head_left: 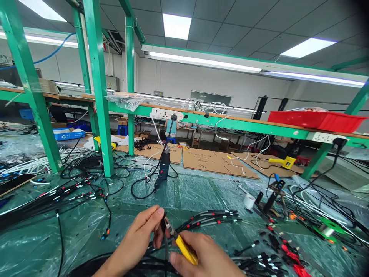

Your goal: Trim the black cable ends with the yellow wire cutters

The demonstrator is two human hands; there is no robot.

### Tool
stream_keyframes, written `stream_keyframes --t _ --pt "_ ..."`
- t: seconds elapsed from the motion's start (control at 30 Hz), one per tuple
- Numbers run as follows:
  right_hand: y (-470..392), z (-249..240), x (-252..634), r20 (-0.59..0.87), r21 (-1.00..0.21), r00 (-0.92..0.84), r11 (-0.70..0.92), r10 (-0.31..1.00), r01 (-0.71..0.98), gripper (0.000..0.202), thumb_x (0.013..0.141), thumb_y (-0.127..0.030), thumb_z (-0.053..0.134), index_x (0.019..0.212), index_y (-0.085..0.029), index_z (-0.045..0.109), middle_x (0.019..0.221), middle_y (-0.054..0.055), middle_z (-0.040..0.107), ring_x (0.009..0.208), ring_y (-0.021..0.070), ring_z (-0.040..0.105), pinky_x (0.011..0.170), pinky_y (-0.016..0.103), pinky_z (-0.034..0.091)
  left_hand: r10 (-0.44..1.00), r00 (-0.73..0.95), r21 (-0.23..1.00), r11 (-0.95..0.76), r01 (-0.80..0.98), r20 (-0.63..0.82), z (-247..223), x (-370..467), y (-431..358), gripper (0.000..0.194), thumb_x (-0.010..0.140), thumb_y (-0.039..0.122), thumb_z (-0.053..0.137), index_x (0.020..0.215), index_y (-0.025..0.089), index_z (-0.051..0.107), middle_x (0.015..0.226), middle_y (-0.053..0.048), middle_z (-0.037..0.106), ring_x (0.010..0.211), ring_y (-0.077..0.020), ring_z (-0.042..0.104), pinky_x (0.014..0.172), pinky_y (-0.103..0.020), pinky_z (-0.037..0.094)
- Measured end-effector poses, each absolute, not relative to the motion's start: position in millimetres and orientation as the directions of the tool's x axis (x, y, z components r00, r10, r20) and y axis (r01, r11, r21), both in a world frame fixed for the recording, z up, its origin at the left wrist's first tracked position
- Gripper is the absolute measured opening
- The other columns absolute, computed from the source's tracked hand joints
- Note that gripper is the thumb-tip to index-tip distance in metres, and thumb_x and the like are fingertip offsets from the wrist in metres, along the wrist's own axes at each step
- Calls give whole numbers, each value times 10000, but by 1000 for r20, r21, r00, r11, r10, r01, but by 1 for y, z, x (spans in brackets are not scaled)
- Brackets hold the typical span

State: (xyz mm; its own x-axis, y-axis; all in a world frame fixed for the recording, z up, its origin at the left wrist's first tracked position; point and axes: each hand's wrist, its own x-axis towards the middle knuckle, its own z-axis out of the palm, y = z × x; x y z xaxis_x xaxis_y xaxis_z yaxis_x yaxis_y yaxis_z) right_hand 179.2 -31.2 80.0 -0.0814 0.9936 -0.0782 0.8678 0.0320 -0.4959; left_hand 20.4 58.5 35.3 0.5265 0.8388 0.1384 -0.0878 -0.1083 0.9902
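My left hand (144,231) pinches a black cable (163,225) near its end, just left of the bottom middle. My right hand (201,252) is wrapped round pliers with yellow handles (186,249), whose metal jaws point up and left at the cable, close to my left fingertips. Whether the jaws are closed on the cable is too small to tell. Behind my hands lies a bundle of black and grey cables (211,218) with red and white marks. More black cables run under my wrists.
A dark heat gun (163,169) stands behind my hands. Cable bundles (69,192) cover the left side. On the right are a black metal fixture (271,198), a white roll (248,201) and a green spool (328,231). Cardboard sheets (213,161) lie behind; a person (172,127) is far off.
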Motion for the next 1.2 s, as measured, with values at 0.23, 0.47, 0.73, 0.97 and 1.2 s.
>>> stream_keyframes --t 0.23,0.47,0.73,0.97,1.2 --pt "-33 77 177 -21 -407 -16 6 1000 913 129 788 -317 520 842 -215 578 785 52 662 687 215 589 614 283 354 830 539 989 -135 -58 145 39 20 56 434 949 484 457 637 202 559 581 19 626 501 -135 523 576 -237 433" --pt "-31 68 177 -166 -864 -201 -44 965 502 278 841 -465 482 759 -200 502 612 -26 486 554 117 430 523 225 308 819 556 990 -127 -63 141 40 17 52 390 962 450 440 783 181 659 586 14 623 596 -171 575 626 -252 455" --pt "-29 58 179 -307 -934 -231 -246 923 259 528 765 -678 531 864 -161 566 646 11 559 518 93 432 494 204 285 817 558 990 -109 -94 143 41 18 54 376 970 420 428 761 183 631 690 4 652 644 -172 581 692 -270 451" --pt "-30 67 180 -135 -779 -154 -8 979 627 236 798 -440 501 751 -209 488 635 -21 463 581 132 396 544 258 286 847 525 994 -109 22 81 40 14 53 378 955 466 446 804 197 664 618 33 632 663 -182 596 741 -273 448" --pt "-32 73 180 -118 -503 -43 -22 992 864 155 772 -360 530 735 -230 452 665 -11 505 598 150 381 559 286 251 848 525 980 -163 117 78 33 11 53 381 949 481 460 809 196 672 657 21 659 704 -194 616 786 -287 453"
